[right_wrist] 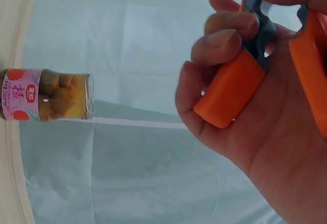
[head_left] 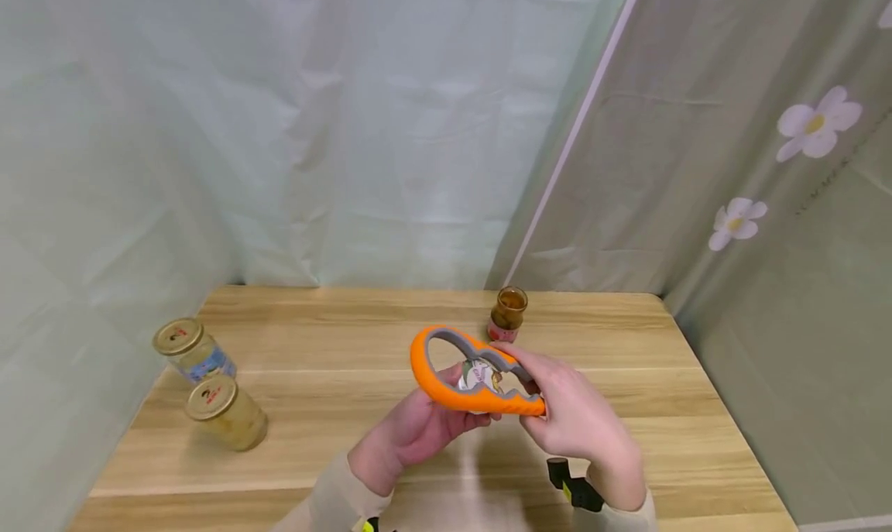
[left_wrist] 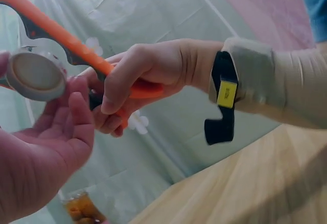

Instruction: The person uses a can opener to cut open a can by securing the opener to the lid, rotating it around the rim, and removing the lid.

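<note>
An orange jar opener (head_left: 481, 400) with grey toothed inner edges lies in my right hand (head_left: 574, 400), whose fingers curl round the ends of its two handles. My left hand (head_left: 425, 427) holds a round jar lid (head_left: 479, 372) by its edge, with the printed face up, within the opener's outline. From the left wrist view the lid's pale underside (left_wrist: 37, 77) shows between thumb and fingers. Whether the toothed edges touch the lid, I cannot tell. Behind the right hand stands a lidless glass jar (head_left: 509, 309) of brownish fruit, its pink label (right_wrist: 20, 95) plain in the right wrist view.
Two jars with gold lids, one with a blue label (head_left: 209, 364) and one of pale fruit (head_left: 240, 422), stand at the left of the wooden table (head_left: 334, 408). Pale curtains (head_left: 390, 145) hang behind and on both sides.
</note>
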`<action>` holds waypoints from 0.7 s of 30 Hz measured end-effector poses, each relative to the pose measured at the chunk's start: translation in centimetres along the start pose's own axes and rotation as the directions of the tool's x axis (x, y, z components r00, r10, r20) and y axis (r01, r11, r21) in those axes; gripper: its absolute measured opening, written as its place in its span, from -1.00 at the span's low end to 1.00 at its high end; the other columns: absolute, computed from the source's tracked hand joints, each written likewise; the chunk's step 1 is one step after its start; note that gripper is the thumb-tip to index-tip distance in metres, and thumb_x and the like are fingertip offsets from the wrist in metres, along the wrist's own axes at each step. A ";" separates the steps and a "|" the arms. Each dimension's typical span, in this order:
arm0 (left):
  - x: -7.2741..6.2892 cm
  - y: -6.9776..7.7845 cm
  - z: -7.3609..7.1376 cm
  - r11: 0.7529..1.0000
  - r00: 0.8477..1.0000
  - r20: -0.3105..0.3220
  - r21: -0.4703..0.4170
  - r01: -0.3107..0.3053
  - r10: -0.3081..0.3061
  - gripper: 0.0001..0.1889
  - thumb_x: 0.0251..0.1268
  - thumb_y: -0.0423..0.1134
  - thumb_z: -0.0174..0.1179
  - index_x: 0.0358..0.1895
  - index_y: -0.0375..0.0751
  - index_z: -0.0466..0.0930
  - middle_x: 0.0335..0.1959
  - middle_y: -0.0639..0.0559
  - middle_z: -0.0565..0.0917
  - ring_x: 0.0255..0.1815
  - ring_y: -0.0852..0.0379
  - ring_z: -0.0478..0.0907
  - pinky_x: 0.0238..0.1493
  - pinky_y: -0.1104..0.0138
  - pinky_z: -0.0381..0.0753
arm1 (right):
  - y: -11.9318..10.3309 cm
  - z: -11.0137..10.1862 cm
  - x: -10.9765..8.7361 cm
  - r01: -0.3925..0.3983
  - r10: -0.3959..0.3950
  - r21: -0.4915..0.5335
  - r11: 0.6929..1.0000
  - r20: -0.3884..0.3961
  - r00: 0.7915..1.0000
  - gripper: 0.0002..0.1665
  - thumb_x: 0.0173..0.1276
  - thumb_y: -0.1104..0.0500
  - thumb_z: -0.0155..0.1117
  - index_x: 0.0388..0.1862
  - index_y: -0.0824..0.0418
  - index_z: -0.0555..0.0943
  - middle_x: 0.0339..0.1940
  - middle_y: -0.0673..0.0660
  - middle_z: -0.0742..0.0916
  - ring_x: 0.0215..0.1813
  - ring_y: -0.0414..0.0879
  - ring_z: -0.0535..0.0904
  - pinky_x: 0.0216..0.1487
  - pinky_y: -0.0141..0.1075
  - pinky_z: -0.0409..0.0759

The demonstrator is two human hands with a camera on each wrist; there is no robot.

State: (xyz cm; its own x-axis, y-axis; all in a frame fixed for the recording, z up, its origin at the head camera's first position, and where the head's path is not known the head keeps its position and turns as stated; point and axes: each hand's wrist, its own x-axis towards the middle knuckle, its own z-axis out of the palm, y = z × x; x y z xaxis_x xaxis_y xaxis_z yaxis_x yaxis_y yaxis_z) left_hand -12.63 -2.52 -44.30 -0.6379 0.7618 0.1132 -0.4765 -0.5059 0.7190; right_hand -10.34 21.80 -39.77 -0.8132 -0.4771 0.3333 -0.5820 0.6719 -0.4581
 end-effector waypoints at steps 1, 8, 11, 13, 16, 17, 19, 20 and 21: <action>0.0 0.0 0.1 1.000 1.000 -0.004 0.020 -0.020 0.021 -0.62 0.79 0.01 -0.16 0.21 -0.12 0.57 -0.01 0.06 0.76 -0.02 0.13 0.70 0.18 0.31 0.63 | 0.1 -0.1 -0.1 0.009 -0.008 0.016 1.000 -0.006 1.000 0.05 0.07 0.36 0.38 0.61 -0.10 0.42 0.05 -0.23 0.71 -0.18 -0.25 0.61 -0.14 -0.28 0.64; 0.0 0.2 -0.3 0.987 0.992 -0.017 0.106 -0.123 0.125 -0.63 0.77 -0.10 -0.21 0.26 0.00 0.60 0.07 0.11 0.70 0.03 0.14 0.62 0.18 0.28 0.58 | 0.7 -1.1 -0.4 0.034 -0.037 -0.033 0.999 -0.095 0.995 0.12 -0.04 0.39 0.30 0.63 -0.07 0.41 -0.30 -0.20 0.59 -0.35 -0.25 0.45 -0.30 -0.31 0.51; 0.1 0.1 -0.9 0.981 0.989 -0.035 0.140 -0.137 0.143 -0.65 0.74 -0.20 -0.18 0.29 -0.07 0.58 0.10 0.07 0.69 0.05 0.12 0.60 0.19 0.28 0.58 | 1.0 -1.3 -0.6 0.037 -0.043 -0.048 0.998 -0.137 0.990 0.10 -0.06 0.40 0.30 0.60 -0.03 0.44 -0.41 -0.15 0.49 -0.40 -0.24 0.37 -0.34 -0.31 0.43; 0.4 0.1 -1.3 0.973 0.986 -0.072 0.188 -0.132 0.147 -0.67 0.70 -0.26 -0.11 0.30 -0.18 0.56 0.08 0.04 0.69 0.03 0.09 0.60 0.18 0.27 0.59 | 1.2 -1.5 -0.8 0.028 -0.037 -0.058 0.998 -0.160 0.986 0.08 -0.06 0.40 0.29 0.58 -0.01 0.45 -0.40 -0.13 0.50 -0.38 -0.23 0.37 -0.33 -0.30 0.42; 0.8 0.2 -1.9 0.957 0.978 -0.151 0.271 -0.099 0.144 -0.64 0.65 -0.28 0.04 0.37 -0.30 0.49 0.02 0.01 0.69 -0.01 0.06 0.57 0.17 0.26 0.58 | 1.4 -2.0 -1.1 0.002 -0.013 -0.059 0.998 -0.192 0.981 0.08 -0.07 0.41 0.29 0.58 0.01 0.46 -0.38 -0.10 0.51 -0.36 -0.19 0.40 -0.33 -0.28 0.41; 0.9 0.3 -2.1 0.953 0.974 -0.180 0.292 -0.082 0.139 -0.61 0.63 -0.27 0.09 0.38 -0.33 0.48 0.01 0.01 0.68 -0.02 0.05 0.57 0.16 0.26 0.58 | 1.5 -2.2 -1.2 -0.007 -0.005 -0.058 0.998 -0.203 0.979 0.09 -0.08 0.42 0.28 0.58 0.01 0.46 -0.37 -0.10 0.51 -0.36 -0.18 0.40 -0.33 -0.28 0.41; 1.1 0.4 -2.3 0.944 0.967 -0.219 0.325 -0.057 0.134 -0.55 0.61 -0.27 0.13 0.43 -0.37 0.42 0.00 0.00 0.66 -0.01 0.05 0.56 0.15 0.27 0.58 | 1.6 -2.5 -1.4 -0.021 0.008 -0.053 0.998 -0.222 0.975 0.10 -0.10 0.44 0.25 0.58 0.02 0.46 -0.37 -0.09 0.51 -0.36 -0.16 0.40 -0.35 -0.28 0.39; 1.2 0.5 -2.4 0.941 0.965 -0.230 0.334 -0.047 0.130 -0.52 0.60 -0.27 0.14 0.46 -0.38 0.40 0.01 -0.01 0.65 -0.01 0.05 0.56 0.14 0.28 0.58 | 1.7 -2.7 -1.5 -0.026 0.013 -0.053 0.998 -0.230 0.973 0.10 -0.11 0.44 0.25 0.58 0.02 0.46 -0.38 -0.08 0.51 -0.37 -0.16 0.40 -0.35 -0.28 0.38; 1.2 0.5 -2.5 0.939 0.962 -0.240 0.341 -0.040 0.128 -0.50 0.60 -0.27 0.15 0.48 -0.38 0.38 0.02 -0.02 0.64 0.00 0.05 0.56 0.12 0.28 0.58 | 1.7 -2.8 -1.7 -0.030 0.017 -0.051 0.998 -0.236 0.972 0.11 -0.11 0.45 0.24 0.58 0.03 0.46 -0.38 -0.08 0.51 -0.37 -0.16 0.39 -0.36 -0.28 0.38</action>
State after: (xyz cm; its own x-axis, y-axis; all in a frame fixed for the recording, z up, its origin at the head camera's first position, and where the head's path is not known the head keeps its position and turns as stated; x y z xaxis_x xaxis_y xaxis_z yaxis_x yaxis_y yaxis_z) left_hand -15.15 -2.90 -45.54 -0.8200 0.5712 0.0363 -0.2156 -0.3671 0.9049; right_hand -9.95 25.36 -38.77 -0.7990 -0.3182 0.5102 -0.5560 0.7140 -0.4254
